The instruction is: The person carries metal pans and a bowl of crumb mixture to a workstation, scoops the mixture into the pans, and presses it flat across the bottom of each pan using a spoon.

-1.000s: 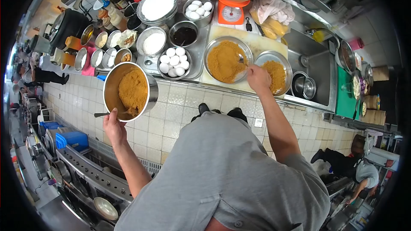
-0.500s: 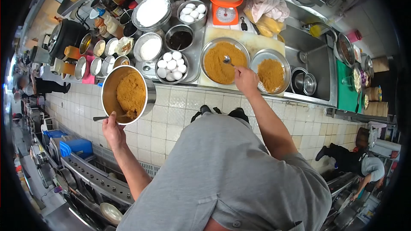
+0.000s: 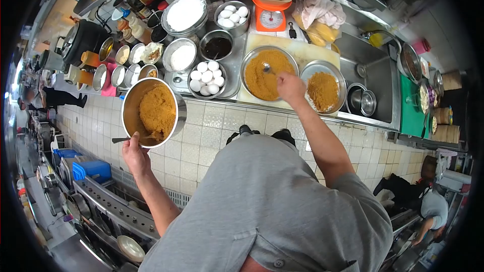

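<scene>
Two-handed, holding spoon (image 3: 267, 69) with right hand's (image 3: 291, 89) closed fingers at crumb pan (image 3: 244, 73), before orange scale (image 3: 271, 18); gripping steel pot (image 3: 132, 113), left of scale, with left hand's (image 3: 135, 156) curled fingers.

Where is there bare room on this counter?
A wedge of cutting board is bare between the two pans and the cloth bundle; so is the sink floor behind its metal bowls. Left of the board, egg bowls and bottles crowd together.

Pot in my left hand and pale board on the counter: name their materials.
Pot: smooth metal, probably stainless steel, given its silvery, reflective wall. Board: dull finish, perhaps plastic, being cream with no clear grain; wood remains possible.
</scene>
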Action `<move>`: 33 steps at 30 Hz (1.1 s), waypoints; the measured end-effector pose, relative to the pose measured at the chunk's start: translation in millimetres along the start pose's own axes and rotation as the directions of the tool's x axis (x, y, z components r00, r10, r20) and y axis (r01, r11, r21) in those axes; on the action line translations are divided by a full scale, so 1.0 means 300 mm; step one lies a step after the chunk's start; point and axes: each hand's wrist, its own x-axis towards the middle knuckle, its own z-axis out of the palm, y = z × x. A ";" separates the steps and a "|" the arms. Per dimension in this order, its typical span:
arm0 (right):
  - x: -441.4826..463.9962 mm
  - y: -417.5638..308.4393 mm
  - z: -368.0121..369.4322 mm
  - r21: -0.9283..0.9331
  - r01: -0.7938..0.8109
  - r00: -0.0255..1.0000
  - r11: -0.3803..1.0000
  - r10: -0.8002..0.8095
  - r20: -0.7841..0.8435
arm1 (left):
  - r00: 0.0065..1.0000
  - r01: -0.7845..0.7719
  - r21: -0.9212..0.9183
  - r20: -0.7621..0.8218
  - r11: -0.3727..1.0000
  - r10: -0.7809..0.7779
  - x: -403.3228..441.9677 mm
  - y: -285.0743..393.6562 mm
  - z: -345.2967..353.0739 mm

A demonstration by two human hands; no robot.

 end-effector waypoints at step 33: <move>-0.244 0.145 -0.077 -0.027 0.188 0.959 0.982 -0.190 -0.211 | 0.996 0.041 -0.060 0.079 0.997 -0.036 0.041 0.034 0.334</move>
